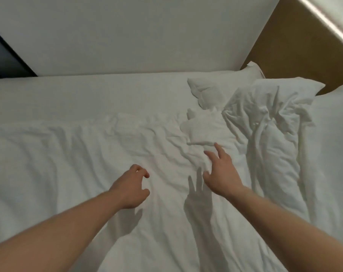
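Fingers (219, 150) of the right hand (224, 174) are seen spread and straight at centre right of the frame, with nothing held. The left hand (130, 186), lower centre, is half-curled and empty above the crumpled duvet (78, 158), which is spread across the bed (88, 91). Pillows (268, 114) are seen upper right.

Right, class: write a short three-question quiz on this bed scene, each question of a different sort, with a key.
1. True or false: the right hand has spread fingers and holds nothing.
2. The crumpled pillow lies: A) at the bed's far left; B) to the right of the right hand, toward the brown headboard; C) on the floor.
3. Fill in: the white duvet beneath the right hand is ___ (smooth or wrinkled).
Key: 1 true; 2 B; 3 wrinkled.
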The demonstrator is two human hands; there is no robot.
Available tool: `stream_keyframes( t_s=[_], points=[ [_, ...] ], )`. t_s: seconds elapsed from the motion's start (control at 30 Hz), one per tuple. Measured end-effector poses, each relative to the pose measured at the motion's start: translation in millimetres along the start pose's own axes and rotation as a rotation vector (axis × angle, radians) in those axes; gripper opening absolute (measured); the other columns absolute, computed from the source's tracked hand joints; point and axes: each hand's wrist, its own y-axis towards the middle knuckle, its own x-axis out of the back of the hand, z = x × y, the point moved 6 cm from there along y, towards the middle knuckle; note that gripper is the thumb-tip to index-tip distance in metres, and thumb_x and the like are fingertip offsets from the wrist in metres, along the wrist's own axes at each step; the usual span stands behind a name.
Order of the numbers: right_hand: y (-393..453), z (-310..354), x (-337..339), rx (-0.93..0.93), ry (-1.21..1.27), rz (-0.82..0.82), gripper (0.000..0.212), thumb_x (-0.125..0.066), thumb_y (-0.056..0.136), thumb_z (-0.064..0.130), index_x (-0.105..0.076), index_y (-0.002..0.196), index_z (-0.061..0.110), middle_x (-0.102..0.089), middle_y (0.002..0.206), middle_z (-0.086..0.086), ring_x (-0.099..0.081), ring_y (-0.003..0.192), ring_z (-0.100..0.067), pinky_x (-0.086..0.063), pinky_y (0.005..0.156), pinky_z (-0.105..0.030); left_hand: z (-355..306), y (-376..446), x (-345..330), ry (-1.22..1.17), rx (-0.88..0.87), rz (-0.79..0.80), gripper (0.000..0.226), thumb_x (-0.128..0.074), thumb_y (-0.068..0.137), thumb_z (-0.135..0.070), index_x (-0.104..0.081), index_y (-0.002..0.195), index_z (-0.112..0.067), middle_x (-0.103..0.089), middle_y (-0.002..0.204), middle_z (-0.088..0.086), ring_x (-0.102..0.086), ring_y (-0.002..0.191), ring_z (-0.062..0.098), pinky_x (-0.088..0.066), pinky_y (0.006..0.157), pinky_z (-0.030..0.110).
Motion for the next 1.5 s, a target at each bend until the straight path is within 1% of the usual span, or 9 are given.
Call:
stream_keyframes(
  t_s=[0.13,0.23,0.47,0.67,0.77,0.87,1.0,1.27,1.5],
  points=[
    [-39,85,-70,0.028,0.017,0.125,0.069,-0.060,0.093,0.028,-0.036,0.157,0.025,-0.010,0.172,-0.004,-0.023,0.154,-0.026,-0.023,0.125,-0.039,86,-49,11,0.026,0.077,-0.011,0.057,-0.062,0.084,-0.038,-0.049,0.139,-0.030,-0.025,0.156,-0.012,-0.045,0.133,0.013,-0.045,0.105,0.032],
    [-62,156,-112,0.039,0.070,0.205,0.070,-0.057,0.094,0.025,-0.032,0.159,0.028,-0.008,0.172,0.000,-0.018,0.156,-0.025,-0.022,0.126,-0.041,163,-87,26,0.069,0.169,-0.029,0.059,-0.059,0.086,-0.038,-0.046,0.143,-0.029,-0.020,0.160,-0.010,-0.038,0.139,0.015,-0.043,0.107,0.033],
    [-88,314,-161,0.113,0.075,0.283,0.075,-0.060,0.095,0.032,-0.025,0.162,0.027,-0.004,0.172,0.000,-0.013,0.157,-0.026,-0.022,0.126,-0.040,340,-176,72,0.078,0.346,-0.086,0.070,-0.059,0.090,-0.040,-0.035,0.154,-0.028,0.003,0.170,-0.004,-0.017,0.153,0.022,-0.035,0.117,0.036],
    [-110,401,-211,0.098,0.006,0.321,0.082,-0.060,0.092,0.040,-0.020,0.163,0.027,-0.004,0.172,-0.003,-0.013,0.157,-0.028,-0.022,0.125,-0.047,464,-253,98,0.101,0.433,-0.094,0.078,-0.060,0.090,-0.044,-0.026,0.159,-0.029,0.009,0.171,0.000,-0.008,0.156,0.023,-0.023,0.124,0.035],
    [-130,432,-238,0.099,-0.006,0.394,0.083,-0.059,0.093,0.040,-0.016,0.164,0.027,0.000,0.172,-0.003,-0.008,0.158,-0.029,-0.020,0.126,-0.048,515,-291,105,0.104,0.512,-0.086,0.078,-0.060,0.090,-0.046,-0.026,0.159,-0.028,0.008,0.171,0.000,-0.009,0.156,0.024,-0.023,0.123,0.035],
    [-150,453,-255,0.137,-0.008,0.434,0.084,-0.058,0.094,0.042,-0.013,0.164,0.028,0.002,0.173,-0.002,-0.005,0.158,-0.029,-0.019,0.127,-0.047,547,-320,103,0.090,0.593,-0.087,0.079,-0.060,0.090,-0.049,-0.026,0.159,-0.029,0.007,0.171,0.000,-0.012,0.155,0.026,-0.025,0.122,0.037],
    [-165,471,-271,0.199,-0.005,0.464,0.085,-0.059,0.094,0.044,-0.014,0.164,0.027,0.000,0.173,-0.002,-0.006,0.158,-0.030,-0.018,0.127,-0.044,565,-346,93,0.052,0.656,-0.092,0.080,-0.060,0.090,-0.051,-0.025,0.159,-0.030,0.006,0.171,-0.002,-0.012,0.155,0.026,-0.026,0.122,0.038],
    [-201,497,-306,0.260,-0.052,0.556,0.089,-0.059,0.093,0.053,-0.009,0.164,0.033,0.004,0.172,0.003,-0.001,0.159,-0.027,-0.019,0.127,-0.043,572,-359,79,-0.010,0.642,-0.074,0.080,-0.057,0.091,-0.052,-0.021,0.160,-0.031,0.009,0.170,-0.003,-0.008,0.155,0.023,-0.021,0.125,0.038],
    [-186,539,-336,0.254,-0.055,0.557,0.091,-0.059,0.093,0.056,-0.007,0.164,0.033,0.004,0.173,0.001,0.000,0.159,-0.030,-0.014,0.128,-0.044,626,-333,104,0.037,0.613,-0.064,0.080,-0.058,0.092,-0.050,-0.020,0.160,-0.030,0.012,0.170,-0.003,-0.006,0.156,0.023,-0.021,0.125,0.038]
  ],
)
